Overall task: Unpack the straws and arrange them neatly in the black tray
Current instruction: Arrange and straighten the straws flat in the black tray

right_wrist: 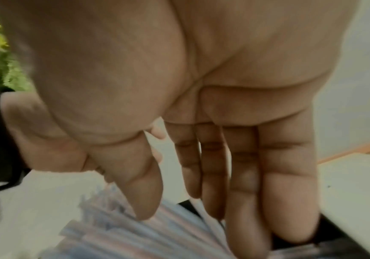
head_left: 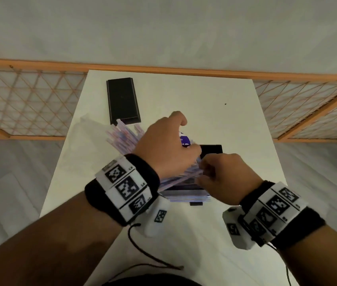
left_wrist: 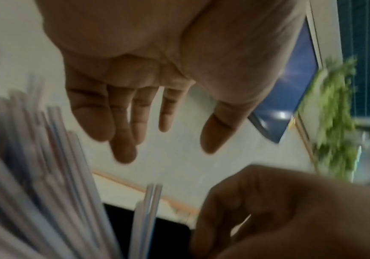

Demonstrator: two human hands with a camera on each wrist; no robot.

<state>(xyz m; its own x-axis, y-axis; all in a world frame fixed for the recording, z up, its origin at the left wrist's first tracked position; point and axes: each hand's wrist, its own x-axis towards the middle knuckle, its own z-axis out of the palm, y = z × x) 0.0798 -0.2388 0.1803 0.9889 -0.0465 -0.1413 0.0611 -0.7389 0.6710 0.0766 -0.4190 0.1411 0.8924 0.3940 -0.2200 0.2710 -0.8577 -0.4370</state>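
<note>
A fanned bundle of pale pink, blue and white straws (head_left: 122, 135) slants across the middle of the white table, over a black tray (head_left: 212, 151). My right hand (head_left: 206, 170) pinches the bundle at its near end, thumb on one side (right_wrist: 148, 201) and fingers on the other. My left hand (head_left: 169, 139) hovers over the middle of the fan with its fingers (left_wrist: 122, 140) straight and spread, holding nothing. A purple and white wrapper (head_left: 185, 140) shows just beyond the left hand. The straws (left_wrist: 35, 175) rise blurred beside the left wrist.
A second long black tray (head_left: 122, 101) lies at the far left of the table (head_left: 215, 104), its near end touching the straw tips. More striped straws or packs (head_left: 186, 196) lie under my wrists. An orange lattice fence (head_left: 29, 104) runs behind the table.
</note>
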